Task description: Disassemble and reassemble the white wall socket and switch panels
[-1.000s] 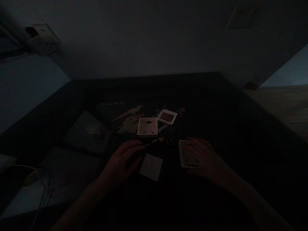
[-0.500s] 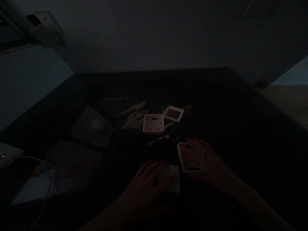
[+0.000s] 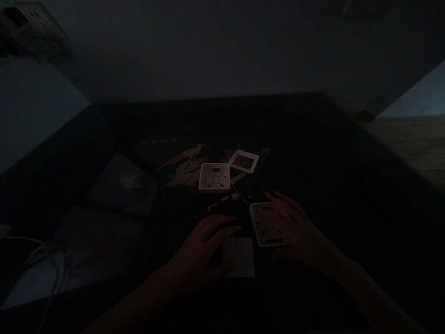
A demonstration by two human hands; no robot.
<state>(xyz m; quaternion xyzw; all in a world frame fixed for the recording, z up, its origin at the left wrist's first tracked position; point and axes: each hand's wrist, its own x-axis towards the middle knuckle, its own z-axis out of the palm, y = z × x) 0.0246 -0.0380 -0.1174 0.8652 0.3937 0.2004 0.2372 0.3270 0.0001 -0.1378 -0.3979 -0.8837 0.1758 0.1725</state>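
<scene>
While deep shadow covers a black bench [image 3: 313, 153], a wall socket [image 3: 36, 28] shows dimly at far left, high above a white cable [image 3: 54, 266] that curves beside a yellow object [image 3: 34, 255] too dark to identify. Pale lettering [image 3: 158, 140] and a bird picture [image 3: 189, 152] decorate the surface farther right.

Near the middle, a person's left hand [image 3: 201, 248] reaches in palm down, its fingers loosely spread and its thumb at the left edge of a white plate [image 3: 241, 257]; whether it grips the plate cannot be told in this light. Beyond that hand, a hollow first box [image 3: 214, 181] lies with its open side up, holes and slots visible in its base. Between the two, a screwdriver [image 3: 223, 201] lies at a slant, tip to the left, its light-and-dark handle to the right. The square plate lies flat on the near part of the bench.

Just right of the first box, a white frame [image 3: 255, 163] lies around a square opening, with a dark square piece [image 3: 248, 189] on its near side. Farther right, a second box [image 3: 264, 227], also open side up, is held along its right side by the right hand [image 3: 292, 225], fingers over the far edge, thumb by the near one. A wood-grained surface [image 3: 413, 144] closes the scene at far right.
</scene>
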